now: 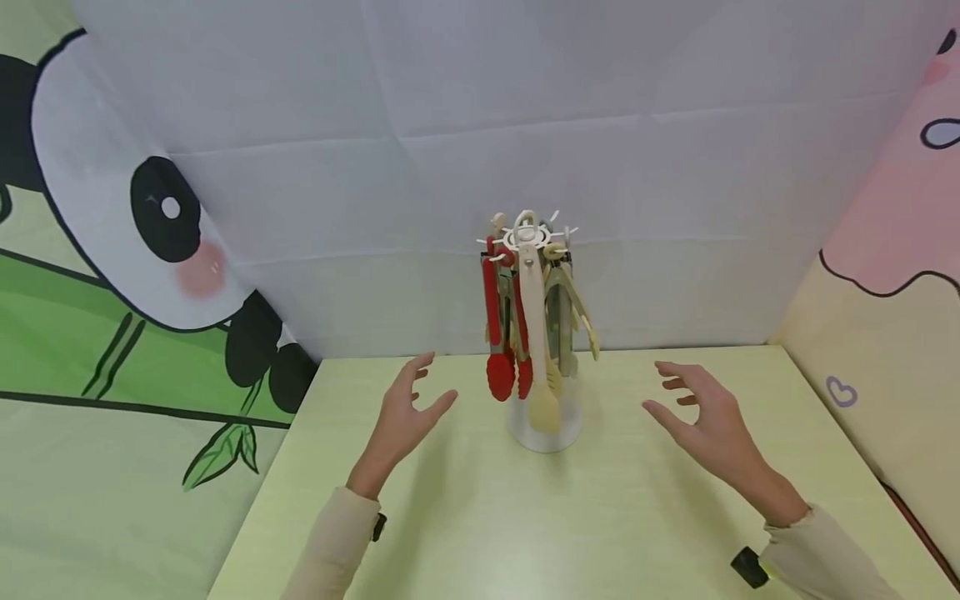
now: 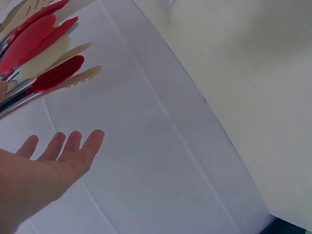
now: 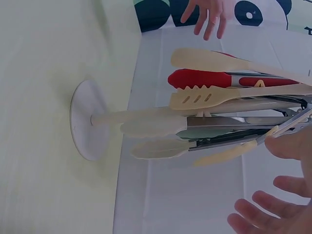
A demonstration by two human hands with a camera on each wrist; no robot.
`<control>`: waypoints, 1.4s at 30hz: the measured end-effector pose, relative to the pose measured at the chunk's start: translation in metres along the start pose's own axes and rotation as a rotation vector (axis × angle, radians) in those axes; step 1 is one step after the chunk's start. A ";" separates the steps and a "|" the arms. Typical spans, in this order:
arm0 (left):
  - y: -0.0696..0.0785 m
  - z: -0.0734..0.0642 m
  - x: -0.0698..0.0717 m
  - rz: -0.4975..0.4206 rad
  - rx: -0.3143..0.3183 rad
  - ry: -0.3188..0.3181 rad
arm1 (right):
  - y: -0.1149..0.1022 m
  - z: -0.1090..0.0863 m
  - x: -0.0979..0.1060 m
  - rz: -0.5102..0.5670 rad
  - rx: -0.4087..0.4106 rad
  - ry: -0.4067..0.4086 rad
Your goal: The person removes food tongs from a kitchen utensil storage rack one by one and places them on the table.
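Observation:
A white rotating utensil rack [image 1: 527, 237] stands upright near the table's back edge on a round white base [image 1: 521, 429]. Red-tipped tongs [image 1: 492, 304] hang at its left, a long beige utensil [image 1: 533, 312] at the front, green-grey tongs [image 1: 557, 300] at the right. The right wrist view shows a slotted beige utensil [image 3: 207, 97] and pale-tipped tongs [image 3: 153, 127] among them. My left hand [image 1: 400, 419] hovers left of the rack, fingers spread and holding nothing. On the other side, my right hand [image 1: 711, 423] is likewise raised with thumb and fingers apart, touching nothing.
The pale yellow table [image 1: 517, 533] meets a whitish cloth backdrop [image 1: 375, 208] close behind the rack. A printed panda cloth [image 1: 75, 350] hangs at the left, a pink and cream one [image 1: 885, 250] at the right.

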State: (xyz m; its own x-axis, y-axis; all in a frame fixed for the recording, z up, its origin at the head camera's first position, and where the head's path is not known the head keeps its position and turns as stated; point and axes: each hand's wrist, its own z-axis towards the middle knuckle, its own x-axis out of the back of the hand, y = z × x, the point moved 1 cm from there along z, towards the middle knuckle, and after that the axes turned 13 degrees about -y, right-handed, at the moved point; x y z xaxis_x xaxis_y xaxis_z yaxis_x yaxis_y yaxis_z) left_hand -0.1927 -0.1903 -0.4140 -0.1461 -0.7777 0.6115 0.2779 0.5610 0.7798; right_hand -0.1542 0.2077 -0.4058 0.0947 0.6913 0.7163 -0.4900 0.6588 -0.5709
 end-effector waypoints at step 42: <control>0.073 0.039 0.061 -0.021 -0.162 0.012 | -0.040 0.026 0.010 0.004 0.144 -0.066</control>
State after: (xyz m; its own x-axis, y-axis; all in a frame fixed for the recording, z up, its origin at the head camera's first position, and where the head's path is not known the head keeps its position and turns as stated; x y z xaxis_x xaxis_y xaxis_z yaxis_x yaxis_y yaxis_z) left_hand -0.2179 -0.1857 -0.3149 -0.1422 -0.7926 0.5930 0.4249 0.4922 0.7597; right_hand -0.1565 0.1806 -0.3659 0.0380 0.6698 0.7416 -0.6098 0.6034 -0.5138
